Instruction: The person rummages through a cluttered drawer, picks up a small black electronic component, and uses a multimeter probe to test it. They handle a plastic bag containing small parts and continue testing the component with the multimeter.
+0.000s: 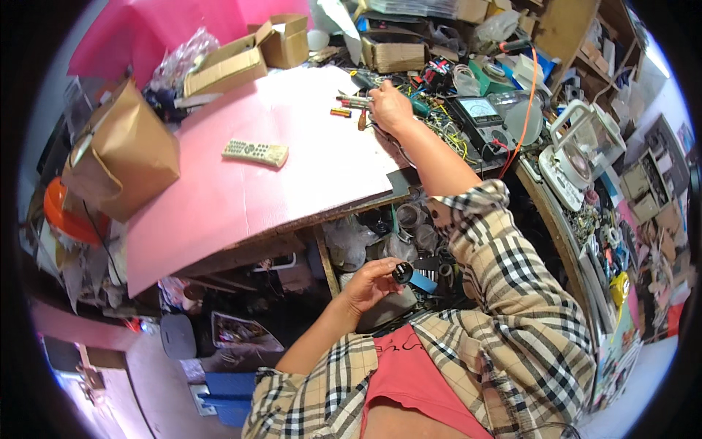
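Note:
My left hand (pixel 371 284) is closed round a small, round black piece (pixel 403 273) with light marks, held low in front of the bench edge. Stretched out over the far side of the pink board (pixel 197 212), my right hand (pixel 390 107) has its fingers curled down among small tools; what they grip, if anything, is hidden. Beside it lie an orange-and-black battery (pixel 341 113), several slim pen-like tools (pixel 352 102) and a short brown-handled tool (pixel 362 121). A light-coloured remote control (pixel 256 152) rests on the board, apart from both hands.
Right of my right hand are tangled wires (pixel 450 135) and an analogue multimeter (pixel 479 121) with a red lead. An orange cord (pixel 534 95) hangs beyond it. A brown paper bag (pixel 139 154) stands left, cardboard boxes (pixel 227 72) behind. Below the bench edge sits an open, cluttered drawer (pixel 325 260).

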